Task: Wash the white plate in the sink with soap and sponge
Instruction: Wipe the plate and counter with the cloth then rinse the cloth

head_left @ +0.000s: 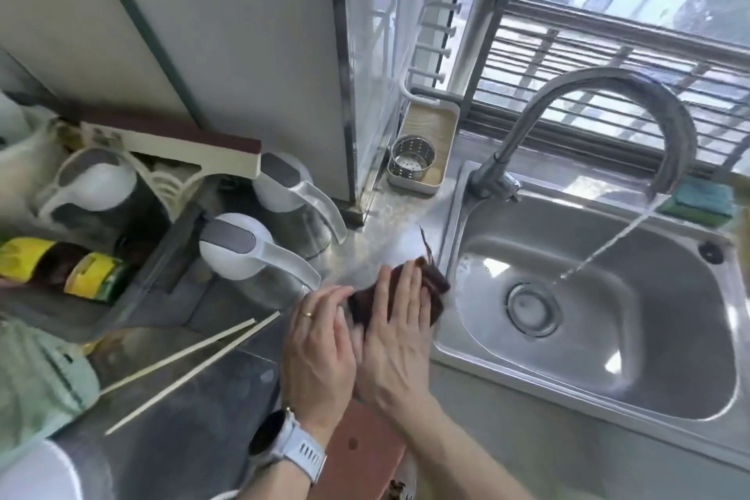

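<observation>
Your left hand [320, 341] and right hand [399, 331] lie flat, fingers straight, pressing a dark cloth [436, 288] on the counter just at 9 o'clock of the sink [608, 369]. Faucet [600, 101] runs. Sponge [700, 201] sits at the sink's 1 o'clock rim, well apart from both hands. White plate: can't tell where

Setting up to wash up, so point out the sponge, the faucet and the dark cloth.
sponge [699, 202], head view, its green top face.
faucet [608, 79], head view, top of the arched spout.
dark cloth [436, 284], head view, corner beyond the fingers.
</observation>
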